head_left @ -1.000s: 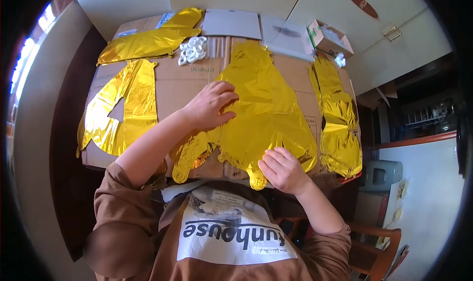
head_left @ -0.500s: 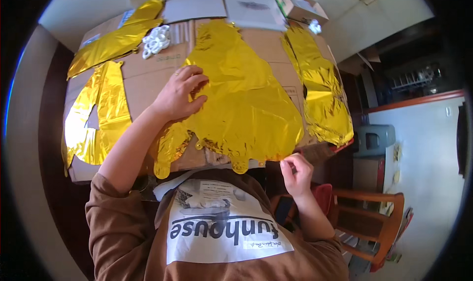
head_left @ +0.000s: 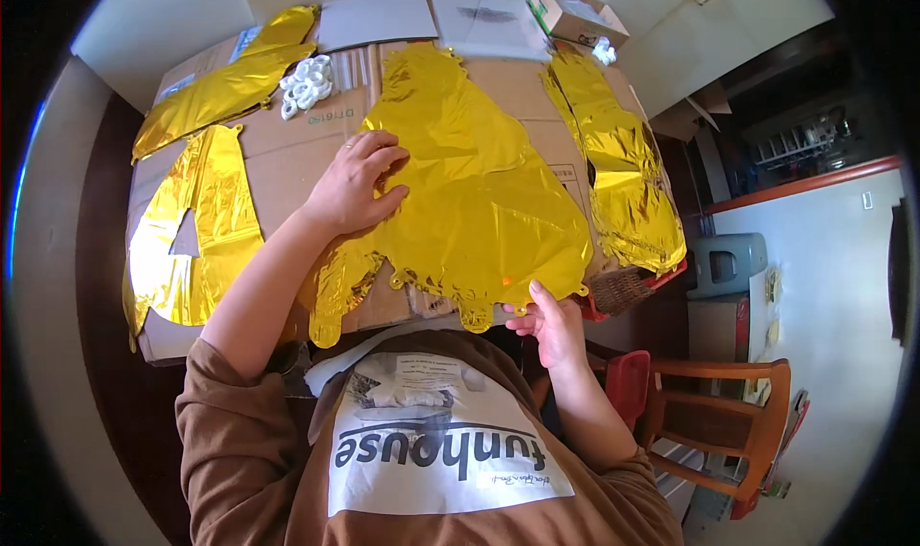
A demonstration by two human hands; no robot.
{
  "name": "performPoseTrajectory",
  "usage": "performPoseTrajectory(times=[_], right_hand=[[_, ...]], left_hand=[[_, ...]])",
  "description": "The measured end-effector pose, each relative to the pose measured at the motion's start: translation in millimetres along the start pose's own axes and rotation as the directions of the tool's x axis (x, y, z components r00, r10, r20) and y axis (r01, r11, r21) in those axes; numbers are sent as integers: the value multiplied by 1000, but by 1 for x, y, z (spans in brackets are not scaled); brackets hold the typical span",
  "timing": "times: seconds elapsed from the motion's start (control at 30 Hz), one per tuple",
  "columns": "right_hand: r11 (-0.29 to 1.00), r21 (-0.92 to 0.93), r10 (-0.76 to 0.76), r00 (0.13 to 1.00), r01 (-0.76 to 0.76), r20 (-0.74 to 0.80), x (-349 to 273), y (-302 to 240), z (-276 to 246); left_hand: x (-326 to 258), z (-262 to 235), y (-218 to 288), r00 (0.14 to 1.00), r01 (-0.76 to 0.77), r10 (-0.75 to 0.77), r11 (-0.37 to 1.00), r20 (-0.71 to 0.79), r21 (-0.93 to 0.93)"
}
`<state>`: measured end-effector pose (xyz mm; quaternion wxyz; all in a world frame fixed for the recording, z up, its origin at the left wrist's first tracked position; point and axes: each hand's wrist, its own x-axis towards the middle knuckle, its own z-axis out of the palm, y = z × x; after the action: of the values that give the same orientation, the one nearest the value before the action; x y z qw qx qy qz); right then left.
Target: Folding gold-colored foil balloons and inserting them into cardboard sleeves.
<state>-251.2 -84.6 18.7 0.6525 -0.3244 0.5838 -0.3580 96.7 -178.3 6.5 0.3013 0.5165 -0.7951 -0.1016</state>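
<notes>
A large flat gold foil balloon (head_left: 470, 182) lies uninflated across the middle of the cardboard-covered table, its tabbed lower edge close to my body. My left hand (head_left: 359, 182) rests on the balloon's left edge, fingers bent and thumb spread away from them. At the lower right edge, my right hand (head_left: 556, 330) has its thumb on top of the foil and its fingers underneath, gripping the rim. A tiny orange spot shows on the foil near that thumb.
More flat gold foil balloons lie at left (head_left: 225, 201), far left (head_left: 211, 96) and right (head_left: 628, 182). White rings (head_left: 307, 84) sit in a pile on the cardboard (head_left: 287, 153). An open box (head_left: 580, 14) stands at the back right. A wooden chair (head_left: 724, 421) is at lower right.
My right hand has moved left and slightly down from beside the balloon's corner, and its thumb now lies over the foil edge. My left hand stays at the left edge.
</notes>
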Motion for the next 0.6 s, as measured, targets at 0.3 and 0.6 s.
performPoseTrajectory(times=[0.3,0.6], right_hand=[[946,-153,-302,948,285,-103,6,-3,7],[889,-267,-383,924,373,14,15,9,-13]], left_hand=[[-2,-5,6,998,53,-56,996,-38,-75],[-2,-19,11,958,170,-235,927,-166,-334]])
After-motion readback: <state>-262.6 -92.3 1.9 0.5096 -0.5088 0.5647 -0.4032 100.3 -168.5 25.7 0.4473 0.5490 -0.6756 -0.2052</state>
